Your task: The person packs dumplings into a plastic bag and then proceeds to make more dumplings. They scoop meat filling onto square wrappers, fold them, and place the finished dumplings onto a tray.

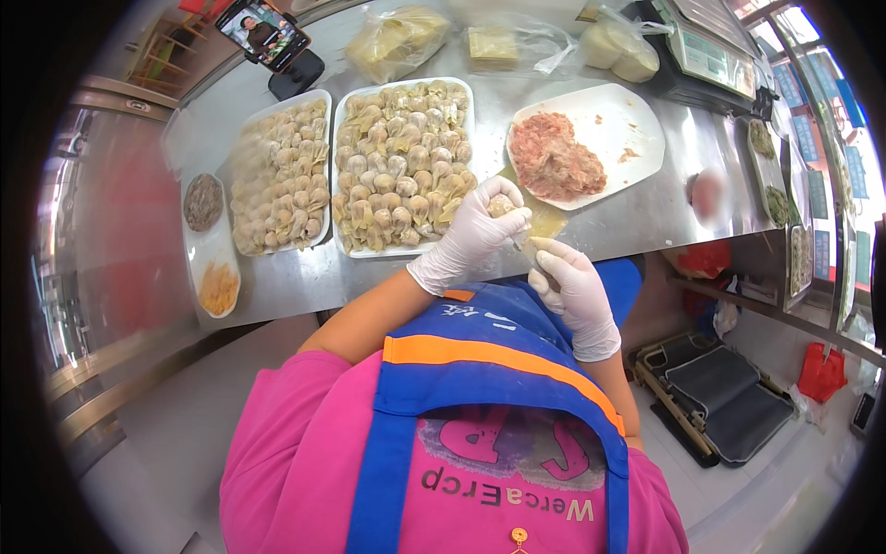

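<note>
My left hand, in a white glove, pinches a small wrapped dumpling between thumb and fingers. In my gloved right hand is a thin flat spreading stick, its tip close to the left thumb. Yellowish dough wrappers lie on the steel table just beyond both hands, partly hidden by them. Past these, a white tray bears a mound of raw minced meat. On the left, a white tray is filled with rows of folded dumplings.
Another dumpling tray stands further left, beside a narrow dish with dark and orange foods. Bagged wrappers, a phone on a stand and a weighing scale line the back. A folded cot lies on the floor at right.
</note>
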Tool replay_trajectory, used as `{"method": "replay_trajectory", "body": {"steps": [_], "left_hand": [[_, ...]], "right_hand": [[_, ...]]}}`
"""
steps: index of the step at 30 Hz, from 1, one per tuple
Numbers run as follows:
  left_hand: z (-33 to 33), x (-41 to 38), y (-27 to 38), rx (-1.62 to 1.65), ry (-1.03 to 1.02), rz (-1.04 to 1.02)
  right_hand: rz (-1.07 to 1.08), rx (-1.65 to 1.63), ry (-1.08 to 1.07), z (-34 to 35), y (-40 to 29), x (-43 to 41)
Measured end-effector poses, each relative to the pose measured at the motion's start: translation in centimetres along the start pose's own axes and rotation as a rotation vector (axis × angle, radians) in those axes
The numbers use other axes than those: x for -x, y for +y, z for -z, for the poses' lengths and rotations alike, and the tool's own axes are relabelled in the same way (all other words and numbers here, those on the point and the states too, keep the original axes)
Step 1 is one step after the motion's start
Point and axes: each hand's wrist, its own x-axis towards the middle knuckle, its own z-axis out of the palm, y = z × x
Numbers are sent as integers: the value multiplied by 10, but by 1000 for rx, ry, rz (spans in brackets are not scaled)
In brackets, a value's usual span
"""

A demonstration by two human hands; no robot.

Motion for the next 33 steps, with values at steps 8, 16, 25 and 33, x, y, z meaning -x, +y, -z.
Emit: {"method": "replay_trajectory", "body": {"steps": [8,16,25,33], "left_hand": [[18,5,5,118,68,24],[100,13,34,-45,362,13],[131,-28,42,-1055,424,-128],[103,-80,50,-1851,241,101]], "right_hand": [[107,190,-28,-30,15,-18],[126,492,15,9,17,-23],[172,579,37,14,17,-26],[180,572,121,34,13,-16]]}}
